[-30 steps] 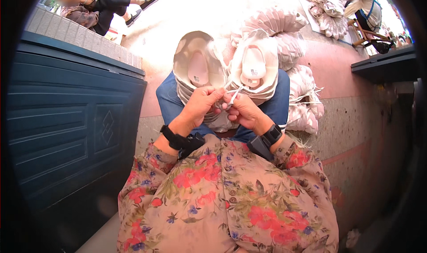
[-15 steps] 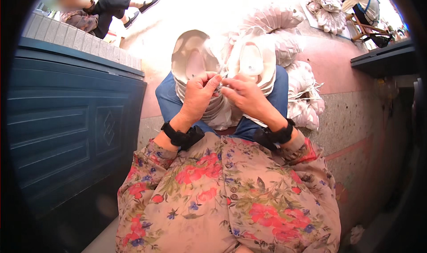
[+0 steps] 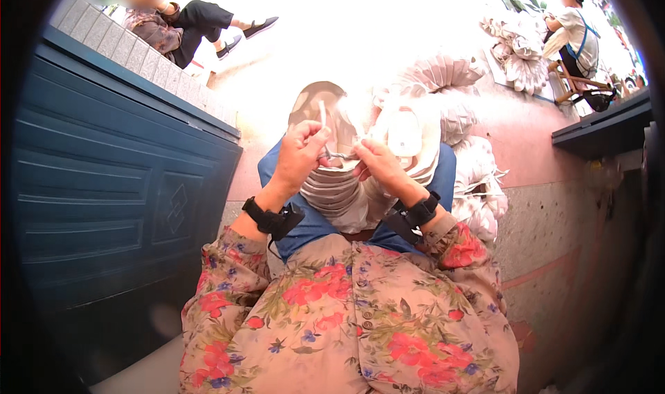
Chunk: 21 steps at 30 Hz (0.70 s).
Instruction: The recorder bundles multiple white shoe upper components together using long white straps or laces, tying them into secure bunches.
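Between my two hands stretches a whitish cord, its middle looking twisted or knotted. My left hand pinches one side of it, and a pale loose end sticks up above the fingers. On the other side, the fingertips of my right hand close on the cord. Under and just beyond the hands, a stack of cream fabric shoe uppers rests between my knees, nested one in another. A second such stack leans beside it on the right. Glare washes out the tops of both.
Tied bundles of pale shoe uppers lie on the floor to the right, with more bundles farther back. A blue panelled door stands on the left. One person sits at far left, another at far right.
My hands have moved apart, and the cord now shows stretched between them. The view has tilted, so the stacks and surroundings sit lower in the picture.
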### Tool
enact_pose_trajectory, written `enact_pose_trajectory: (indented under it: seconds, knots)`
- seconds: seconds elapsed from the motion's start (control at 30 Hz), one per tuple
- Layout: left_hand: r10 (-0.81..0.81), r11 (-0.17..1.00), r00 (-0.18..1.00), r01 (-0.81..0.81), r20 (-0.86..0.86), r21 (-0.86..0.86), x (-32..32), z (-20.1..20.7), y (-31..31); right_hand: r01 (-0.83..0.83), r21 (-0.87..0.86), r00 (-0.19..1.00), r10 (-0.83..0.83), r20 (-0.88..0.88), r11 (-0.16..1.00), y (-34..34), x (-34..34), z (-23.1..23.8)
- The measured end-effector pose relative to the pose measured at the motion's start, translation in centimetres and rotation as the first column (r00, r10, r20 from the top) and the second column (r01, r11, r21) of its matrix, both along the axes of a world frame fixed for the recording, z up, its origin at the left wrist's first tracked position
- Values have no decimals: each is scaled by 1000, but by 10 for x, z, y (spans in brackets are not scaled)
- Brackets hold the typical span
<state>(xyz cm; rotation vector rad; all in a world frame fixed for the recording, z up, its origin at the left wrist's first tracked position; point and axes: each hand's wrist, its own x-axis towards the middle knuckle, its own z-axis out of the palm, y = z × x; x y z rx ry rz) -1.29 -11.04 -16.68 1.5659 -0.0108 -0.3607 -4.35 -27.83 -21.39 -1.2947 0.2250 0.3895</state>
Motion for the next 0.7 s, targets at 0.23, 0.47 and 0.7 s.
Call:
enact_pose_trajectory:
  seconds: [0.23,0.47,0.7]
  knots:
    - [-60,993,998,57,28,103,2,-27,6,74,-385,993,-30,117,920,-29,2,10]
    - [-165,986,980,168,110,-20,7,-3,-4,253,-600,863,102,494,759,-25,7,26]
    - [-108,987,954,136,281,-83,14,28,-37,35,-433,927,133,350,901,-26,22,74]
